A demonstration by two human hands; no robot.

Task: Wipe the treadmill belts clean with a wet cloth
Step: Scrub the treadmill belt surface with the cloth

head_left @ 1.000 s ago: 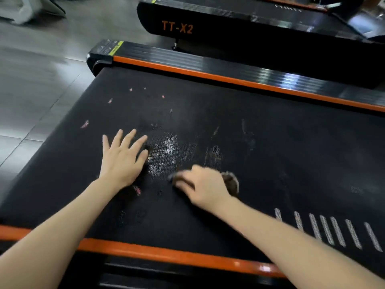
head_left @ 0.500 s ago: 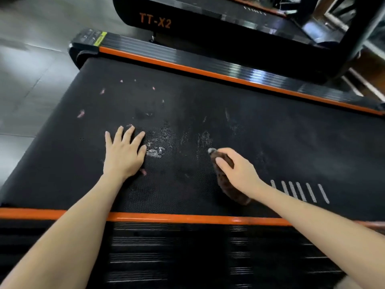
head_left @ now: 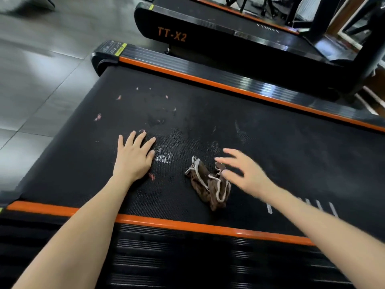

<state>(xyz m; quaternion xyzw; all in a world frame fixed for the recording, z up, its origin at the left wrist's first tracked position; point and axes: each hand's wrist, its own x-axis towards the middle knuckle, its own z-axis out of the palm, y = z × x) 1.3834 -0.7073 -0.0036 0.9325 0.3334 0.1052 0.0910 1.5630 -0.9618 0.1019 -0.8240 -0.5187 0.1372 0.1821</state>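
My left hand (head_left: 133,159) lies flat on the belt (head_left: 291,153), fingers spread, holding nothing. My right hand (head_left: 248,174) is open too, fingers splayed right beside the brown cloth (head_left: 206,184). The cloth sits crumpled on the belt near the closer orange rail (head_left: 187,226).

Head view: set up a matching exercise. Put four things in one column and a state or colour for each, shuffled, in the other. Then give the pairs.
1. left hand
2. right hand
3. cloth
4. stripe

A. orange
B. crumpled, lying loose on the belt
C. palm down on the belt, fingers spread
D. open, blurred, just right of the cloth

Pairs: 1-C, 2-D, 3-B, 4-A
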